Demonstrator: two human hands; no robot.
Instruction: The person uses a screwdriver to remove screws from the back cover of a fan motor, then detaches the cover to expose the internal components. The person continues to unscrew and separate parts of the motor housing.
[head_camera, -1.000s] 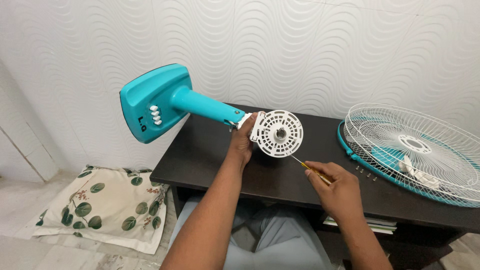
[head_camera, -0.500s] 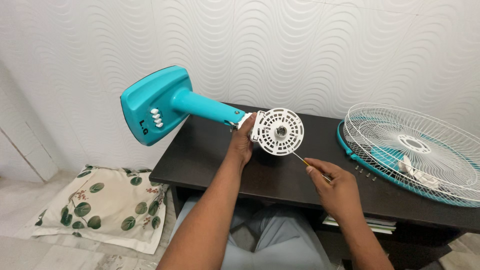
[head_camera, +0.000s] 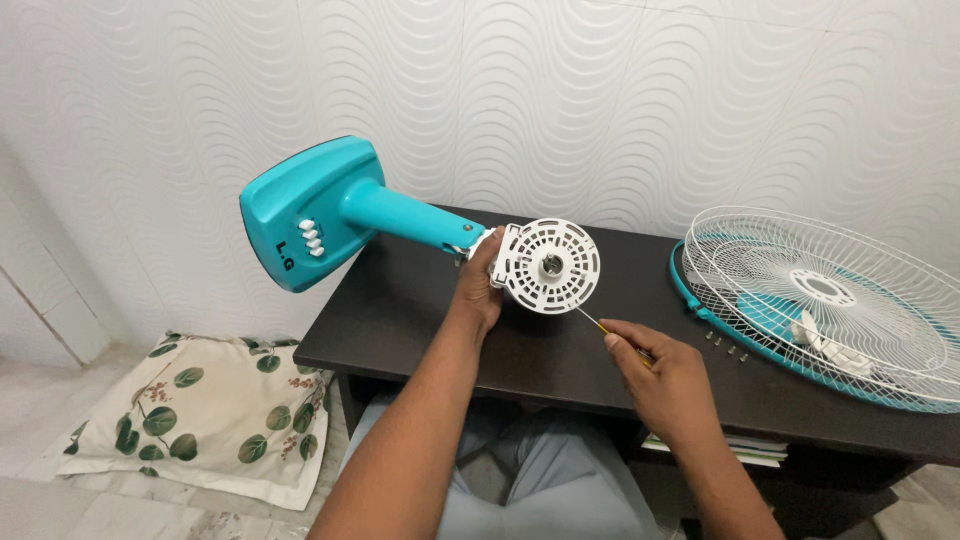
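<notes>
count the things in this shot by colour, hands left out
teal: 2, fan stand and grille ring
white: 2, motor housing and wire grille
black: 1, table
yellow: 1, screwdriver
cream with green leaves: 1, pillow
silver: 4 screws
total: 11

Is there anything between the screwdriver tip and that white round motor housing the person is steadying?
Nothing visible. The right hand points the screwdriver straight at the lower edge of the white motor housing, which the left hand steadies from the other side.
</notes>
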